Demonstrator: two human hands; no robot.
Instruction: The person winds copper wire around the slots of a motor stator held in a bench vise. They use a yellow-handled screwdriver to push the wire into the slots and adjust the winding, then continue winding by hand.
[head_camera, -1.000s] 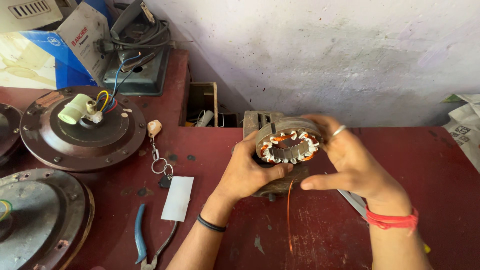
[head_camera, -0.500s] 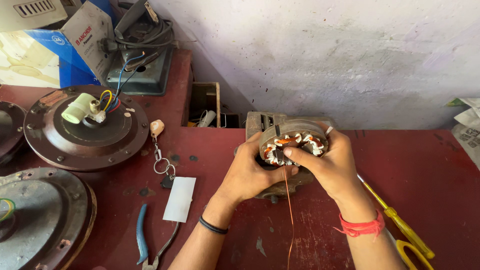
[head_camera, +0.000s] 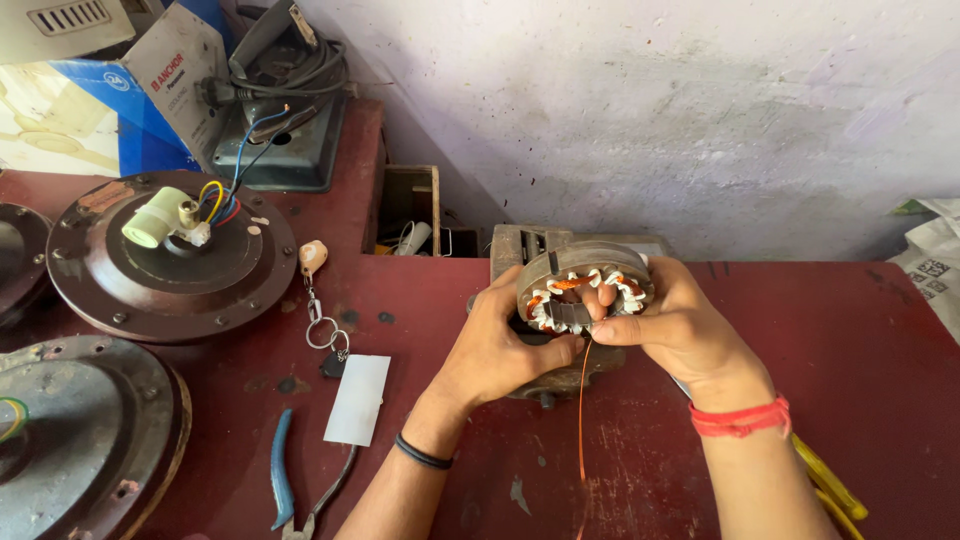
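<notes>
Copper-wound stator (head_camera: 583, 290) | left hand (head_camera: 500, 345) cradling | right hand (head_camera: 672, 325) pinching wire (head_camera: 582, 410)

Two bare forearms with no sleeves reach in from the bottom edge. The left hand (head_camera: 500, 350) has a thin black band around its wrist. The right hand (head_camera: 680, 330) has several turns of red thread tied at its wrist, and its fingers are bare.

– What lies at the left of the red table (head_camera: 880, 340)?
– Two round brown motor housings (head_camera: 170, 262), the farther one sprouting coloured wires, blue-handled pliers (head_camera: 283, 478), a white card (head_camera: 357, 399) and a key chain (head_camera: 318, 300).
– And behind?
– A blue-and-white carton (head_camera: 120, 90) against the whitewashed wall (head_camera: 640, 110).
</notes>
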